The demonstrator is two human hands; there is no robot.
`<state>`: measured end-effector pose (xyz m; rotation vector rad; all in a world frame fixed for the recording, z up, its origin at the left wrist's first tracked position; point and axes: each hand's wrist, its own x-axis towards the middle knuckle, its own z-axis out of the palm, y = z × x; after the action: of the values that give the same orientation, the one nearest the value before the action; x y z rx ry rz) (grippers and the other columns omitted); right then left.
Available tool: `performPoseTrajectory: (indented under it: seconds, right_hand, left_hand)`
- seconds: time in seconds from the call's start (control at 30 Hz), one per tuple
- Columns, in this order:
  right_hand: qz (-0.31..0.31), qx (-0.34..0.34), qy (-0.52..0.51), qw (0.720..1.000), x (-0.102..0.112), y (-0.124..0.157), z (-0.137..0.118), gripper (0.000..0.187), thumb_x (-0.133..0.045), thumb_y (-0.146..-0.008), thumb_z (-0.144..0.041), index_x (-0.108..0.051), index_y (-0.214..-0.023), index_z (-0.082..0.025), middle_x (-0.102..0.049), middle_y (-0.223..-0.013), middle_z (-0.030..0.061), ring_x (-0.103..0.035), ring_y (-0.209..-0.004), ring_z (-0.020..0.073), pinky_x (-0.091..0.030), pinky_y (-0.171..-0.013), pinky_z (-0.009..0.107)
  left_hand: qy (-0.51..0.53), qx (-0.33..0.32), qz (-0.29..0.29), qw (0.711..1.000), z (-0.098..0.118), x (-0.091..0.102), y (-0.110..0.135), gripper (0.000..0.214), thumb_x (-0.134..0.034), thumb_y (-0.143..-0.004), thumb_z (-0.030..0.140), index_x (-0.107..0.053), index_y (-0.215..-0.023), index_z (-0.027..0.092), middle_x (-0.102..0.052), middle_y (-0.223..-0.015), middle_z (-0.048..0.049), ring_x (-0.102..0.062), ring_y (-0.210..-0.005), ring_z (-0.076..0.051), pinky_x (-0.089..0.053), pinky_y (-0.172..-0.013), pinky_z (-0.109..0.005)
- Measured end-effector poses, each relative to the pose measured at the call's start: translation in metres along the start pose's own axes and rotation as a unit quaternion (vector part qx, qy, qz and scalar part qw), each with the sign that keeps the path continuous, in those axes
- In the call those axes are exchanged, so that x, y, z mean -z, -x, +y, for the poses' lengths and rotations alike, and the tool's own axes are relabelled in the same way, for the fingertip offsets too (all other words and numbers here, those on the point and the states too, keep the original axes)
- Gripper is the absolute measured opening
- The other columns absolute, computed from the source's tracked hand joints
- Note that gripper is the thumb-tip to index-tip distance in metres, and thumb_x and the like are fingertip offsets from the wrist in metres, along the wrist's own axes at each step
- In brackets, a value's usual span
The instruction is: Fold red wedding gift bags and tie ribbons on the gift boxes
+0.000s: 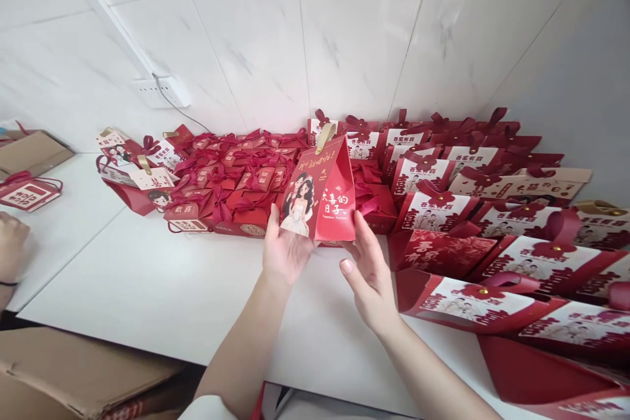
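Note:
A red triangular-topped wedding favor box is held up above the white table, its front printed with a cartoon bride and groom and white characters. A gold ribbon handle loops from its peak. My left hand grips the box by its lower left side, the palm under the bottom edge. My right hand supports the lower right corner with its fingers, while its thumb stands away from the box. Behind it are rows of small red favor boxes with ribbon bows.
Larger red and white gift boxes with ribbon handles crowd the table's right side. More boxes stand at left. Another person's hand is at the far left, near a red tag-like box. Cardboard boxes lie below the table edge.

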<state>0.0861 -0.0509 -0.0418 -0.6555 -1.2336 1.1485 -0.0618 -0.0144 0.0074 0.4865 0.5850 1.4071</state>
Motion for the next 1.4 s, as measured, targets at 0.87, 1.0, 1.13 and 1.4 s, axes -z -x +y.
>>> performPoseTrajectory:
  seconds: [0.87,1.0,1.13,1.4]
  right_hand:
    - [0.043,-0.112,-0.147,0.982,0.016,-0.014,0.007,0.055,-0.068,-0.088,-0.046,-0.055,-0.141,-0.034,-0.051,-0.155,0.0059,-0.053,-0.136,0.0300,-0.052,-0.105,0.051]
    - [0.018,-0.126,-0.214,0.968,0.012,-0.015,0.002,0.058,-0.057,-0.092,-0.059,-0.051,-0.145,-0.035,-0.048,-0.157,0.0076,-0.055,-0.135,0.0311,-0.057,-0.097,0.051]
    - [0.097,-0.156,-0.198,0.963,0.007,-0.015,0.003,0.053,-0.066,-0.091,-0.050,-0.055,-0.140,-0.036,-0.058,-0.148,0.0063,-0.062,-0.126,0.0262,-0.060,-0.094,0.044]
    - [0.114,-0.159,-0.200,0.960,0.007,-0.013,0.005,0.038,-0.070,-0.089,-0.045,-0.064,-0.126,-0.037,-0.066,-0.137,0.0029,-0.067,-0.115,0.0220,-0.061,-0.091,0.042]
  left_hand:
    - [-0.284,-0.138,-0.072,0.946,-0.022,0.016,0.010,0.049,-0.047,-0.101,0.048,-0.050,-0.149,0.037,-0.038,-0.164,0.0025,-0.031,-0.154,-0.026,-0.038,-0.121,-0.041]
    - [-0.287,-0.156,-0.077,0.942,-0.026,0.018,0.010,0.049,-0.049,-0.101,0.046,-0.049,-0.150,0.037,-0.039,-0.164,0.0033,-0.033,-0.153,-0.025,-0.031,-0.126,-0.040]
    - [-0.323,-0.198,-0.107,0.919,-0.032,0.017,0.009,0.052,-0.045,-0.102,0.048,-0.046,-0.152,0.034,-0.037,-0.165,0.0012,-0.031,-0.154,-0.025,-0.026,-0.128,-0.041]
    - [-0.338,-0.205,-0.093,0.914,-0.032,0.013,0.009,0.051,-0.048,-0.101,0.046,-0.045,-0.152,0.037,-0.035,-0.166,0.0025,-0.028,-0.155,-0.025,-0.027,-0.127,-0.039]
